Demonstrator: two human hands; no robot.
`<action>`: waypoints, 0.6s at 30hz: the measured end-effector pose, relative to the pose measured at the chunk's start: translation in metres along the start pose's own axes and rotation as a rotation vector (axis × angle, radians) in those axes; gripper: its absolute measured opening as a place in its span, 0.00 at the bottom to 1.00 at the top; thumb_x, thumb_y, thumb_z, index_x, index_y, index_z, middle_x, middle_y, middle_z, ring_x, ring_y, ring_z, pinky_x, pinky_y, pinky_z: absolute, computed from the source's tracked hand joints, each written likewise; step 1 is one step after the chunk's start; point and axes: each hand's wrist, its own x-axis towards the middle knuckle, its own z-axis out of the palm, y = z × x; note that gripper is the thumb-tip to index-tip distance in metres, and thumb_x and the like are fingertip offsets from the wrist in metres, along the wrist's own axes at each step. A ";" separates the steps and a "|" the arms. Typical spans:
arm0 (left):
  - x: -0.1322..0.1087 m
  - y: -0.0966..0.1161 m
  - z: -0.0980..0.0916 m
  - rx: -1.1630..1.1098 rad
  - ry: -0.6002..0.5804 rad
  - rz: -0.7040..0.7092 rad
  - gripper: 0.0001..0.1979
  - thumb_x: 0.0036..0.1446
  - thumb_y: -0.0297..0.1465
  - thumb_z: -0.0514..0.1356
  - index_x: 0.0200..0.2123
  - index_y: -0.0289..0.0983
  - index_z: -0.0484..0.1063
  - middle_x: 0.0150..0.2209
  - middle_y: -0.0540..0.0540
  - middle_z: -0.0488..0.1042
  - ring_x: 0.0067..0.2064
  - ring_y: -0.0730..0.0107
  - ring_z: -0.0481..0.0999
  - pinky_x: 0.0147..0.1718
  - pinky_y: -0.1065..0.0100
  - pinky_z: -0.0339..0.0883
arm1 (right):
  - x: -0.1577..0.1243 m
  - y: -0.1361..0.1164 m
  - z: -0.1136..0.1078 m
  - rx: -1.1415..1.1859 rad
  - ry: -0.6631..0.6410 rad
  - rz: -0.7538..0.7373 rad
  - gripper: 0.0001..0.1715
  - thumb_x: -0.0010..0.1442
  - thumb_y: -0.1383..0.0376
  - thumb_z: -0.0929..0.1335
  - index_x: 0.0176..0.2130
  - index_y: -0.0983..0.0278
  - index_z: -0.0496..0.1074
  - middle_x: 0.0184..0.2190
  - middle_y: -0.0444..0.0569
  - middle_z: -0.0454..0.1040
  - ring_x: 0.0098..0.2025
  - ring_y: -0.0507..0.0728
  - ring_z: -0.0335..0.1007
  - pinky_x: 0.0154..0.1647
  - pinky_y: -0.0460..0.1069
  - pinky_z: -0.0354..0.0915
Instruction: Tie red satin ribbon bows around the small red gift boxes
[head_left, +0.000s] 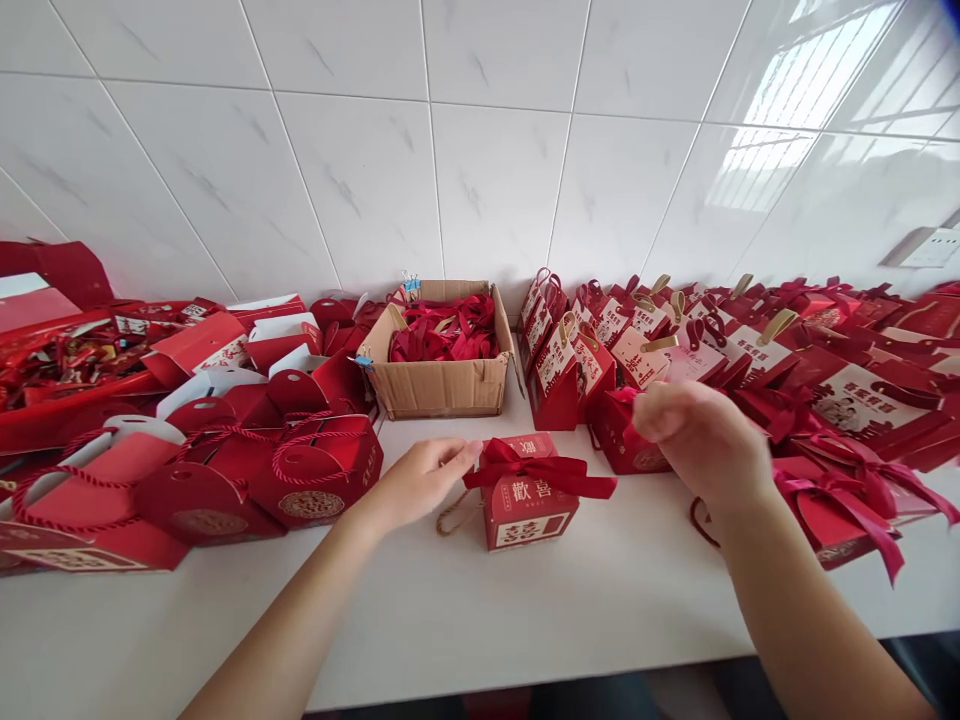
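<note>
Head view. Nearest the camera are two bare forearms coming in from the bottom edge over the white table [450, 620]. Left hand [420, 482] is low, fingers stretched out and held together, gripping nothing. Its fingertips [469, 455] reach the left loop of the bow, touching or nearly so.

Landmark is the small red gift box [529, 510], upright on the table mid-frame, gold characters on its front. A red ribbon bow [536, 468] is tied across its top. A beige rope handle [450, 515] lies on the table at the gift box's lower left, just under the left hand.

Right hand [697, 435] is right of the gift box, raised off the table and apart from the box. Its fingers are curled into a loose fist, back of the hand to the camera, nothing seen in it.

Behind the gift box an open cardboard carton [442, 385] stands by the wall, full of loose red ribbons [446, 330]. A blue binder clip [410, 284] sits on its back rim.

Left of the gift box is a cluster of open red boxes with rope handles [307, 470]. Further left is a red tray [45, 425] of wrapped sweets, detail blurred.

Right of and behind the gift box are rows of closed red boxes with tan handles [600, 350], packed close. Further right, past the right hand, are ribbon-tied red boxes [825, 510].

A white tiled wall [480, 150] runs behind everything, with a wall socket [930, 247] far right of the gift box.
</note>
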 end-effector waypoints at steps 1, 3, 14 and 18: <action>-0.001 -0.003 0.002 -0.025 -0.030 0.005 0.19 0.55 0.46 0.54 0.26 0.38 0.72 0.28 0.48 0.70 0.32 0.65 0.66 0.33 0.70 0.57 | 0.004 -0.003 0.007 -0.149 -0.100 0.019 0.19 0.55 0.53 0.67 0.20 0.60 0.66 0.20 0.45 0.62 0.24 0.53 0.56 0.24 0.49 0.54; 0.000 -0.008 0.006 -0.059 -0.060 0.017 0.19 0.56 0.46 0.53 0.25 0.37 0.70 0.26 0.49 0.67 0.31 0.67 0.64 0.32 0.70 0.57 | 0.012 -0.006 0.023 -0.438 -0.330 0.042 0.12 0.54 0.57 0.69 0.25 0.61 0.71 0.25 0.47 0.69 0.27 0.54 0.61 0.27 0.50 0.56; -0.003 -0.013 0.007 -0.255 -0.128 0.035 0.15 0.53 0.40 0.59 0.22 0.36 0.62 0.24 0.52 0.59 0.28 0.74 0.58 0.27 0.72 0.51 | 0.042 0.007 0.070 -0.977 -0.705 0.055 0.03 0.49 0.64 0.70 0.26 0.60 0.76 0.25 0.47 0.76 0.25 0.55 0.67 0.24 0.47 0.57; 0.000 -0.015 0.007 -0.261 -0.120 0.035 0.15 0.53 0.38 0.59 0.22 0.36 0.60 0.25 0.52 0.58 0.28 0.75 0.56 0.28 0.71 0.50 | 0.038 0.004 0.072 -1.060 -0.727 0.061 0.06 0.52 0.65 0.67 0.28 0.60 0.75 0.26 0.46 0.75 0.28 0.53 0.69 0.26 0.46 0.57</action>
